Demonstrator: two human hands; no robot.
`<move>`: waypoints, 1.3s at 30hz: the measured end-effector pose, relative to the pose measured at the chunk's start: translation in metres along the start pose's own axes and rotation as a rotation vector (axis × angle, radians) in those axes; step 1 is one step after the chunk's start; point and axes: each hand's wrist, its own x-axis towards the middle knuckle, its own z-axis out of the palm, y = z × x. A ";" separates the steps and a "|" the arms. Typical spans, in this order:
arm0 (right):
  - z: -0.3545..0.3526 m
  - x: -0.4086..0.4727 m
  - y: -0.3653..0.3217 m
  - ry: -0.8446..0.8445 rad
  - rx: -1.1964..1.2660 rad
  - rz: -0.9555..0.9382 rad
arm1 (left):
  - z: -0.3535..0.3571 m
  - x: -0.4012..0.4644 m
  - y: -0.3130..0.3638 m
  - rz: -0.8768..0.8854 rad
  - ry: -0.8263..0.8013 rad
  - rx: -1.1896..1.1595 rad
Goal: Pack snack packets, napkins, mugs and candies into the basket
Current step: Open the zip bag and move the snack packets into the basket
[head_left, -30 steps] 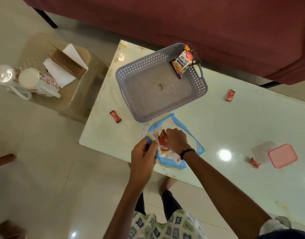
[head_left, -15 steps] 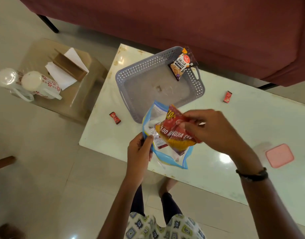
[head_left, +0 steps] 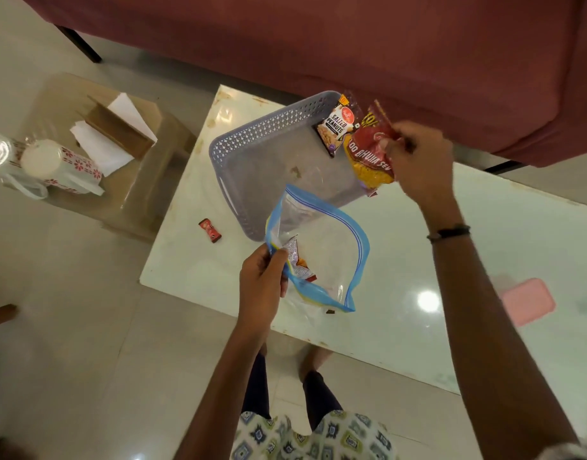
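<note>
Your right hand (head_left: 414, 157) pinches the sev packet (head_left: 371, 157) over the basket (head_left: 249, 151); set it beside the peanuts pkt (head_left: 335, 127). Left hand (head_left: 262, 280) grips the zip bag (head_left: 318, 254) w/ another packet inside, so keep its mouth open

Home living room — maroon sofa (head_left: 351, 44), glass-topped table (head_left: 451, 260) (tiled floor (head_left: 69, 360)).

A single head-worn wide-angle view looks steeply down, fairly close, onto the white table (head_left: 418, 247); its edges perhaps bend.
</note>
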 end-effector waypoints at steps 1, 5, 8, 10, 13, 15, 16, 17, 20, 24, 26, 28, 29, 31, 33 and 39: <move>0.015 0.008 0.011 -0.027 -0.055 0.025 | 0.001 0.000 0.000 -0.006 0.000 0.005; 0.065 0.036 0.047 -0.120 -0.144 0.099 | 0.002 0.003 0.000 -0.005 0.001 0.006; 0.085 0.054 0.061 -0.134 -0.102 0.138 | 0.003 0.004 0.002 0.001 0.010 0.008; 0.089 0.066 0.066 -0.105 -0.053 0.143 | 0.003 0.005 0.003 -0.007 0.017 -0.006; 0.089 0.078 0.066 -0.072 0.020 0.140 | 0.005 0.006 0.004 -0.022 0.019 -0.031; 0.093 0.079 0.069 -0.085 0.014 0.134 | 0.006 0.008 0.003 -0.029 0.012 -0.047; 0.096 0.078 0.074 -0.089 -0.004 0.140 | 0.006 0.009 0.003 -0.032 0.007 -0.051; 0.099 0.076 0.079 -0.092 -0.031 0.159 | 0.007 0.010 0.003 -0.036 0.004 -0.052; 0.104 0.067 0.098 -0.097 -0.112 0.238 | 0.007 0.012 0.004 -0.046 0.000 -0.051; 0.101 0.062 0.104 -0.058 -0.174 0.253 | 0.005 0.013 0.005 -0.039 -0.012 -0.048; 0.100 0.062 0.104 -0.056 -0.209 0.244 | 0.004 0.013 0.005 -0.040 -0.009 -0.047; 0.098 0.060 0.101 -0.055 -0.196 0.246 | 0.002 0.012 0.005 -0.040 -0.005 -0.045; 0.095 0.056 0.096 -0.048 -0.181 0.244 | 0.002 0.011 0.005 -0.041 -0.003 -0.040; 0.084 0.049 0.082 -0.028 -0.155 0.186 | 0.000 0.007 0.005 -0.044 0.001 -0.024; 0.066 0.037 0.055 -0.033 -0.098 0.070 | -0.002 0.003 0.005 -0.043 0.005 -0.013; 0.015 -0.052 -0.053 -0.500 0.140 -0.068 | -0.010 -0.007 0.000 -0.068 0.022 0.005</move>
